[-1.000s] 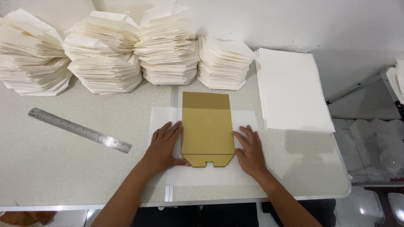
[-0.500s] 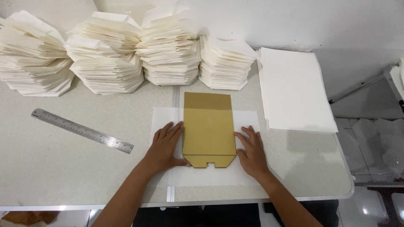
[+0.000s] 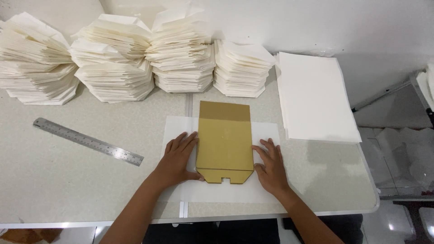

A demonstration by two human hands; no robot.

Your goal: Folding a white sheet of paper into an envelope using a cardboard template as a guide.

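Two hands, left hand (image 3: 177, 157) and right hand (image 3: 271, 163), lie flat with fingers spread open beside the brown cardboard template (image 3: 224, 141), pinning the white paper sheet (image 3: 266, 133) near the table's (image 3: 54, 190) front edge.

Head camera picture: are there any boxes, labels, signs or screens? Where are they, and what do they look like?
None: no packages, labels, signs or screens show.
Nearest thing: a brown cardboard template, flat on a white sheet between the left hand and right hand.

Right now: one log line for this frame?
left hand: flat on white sheet, at cardboard template left edge | right hand: flat at right edge | ruler: untouched, left
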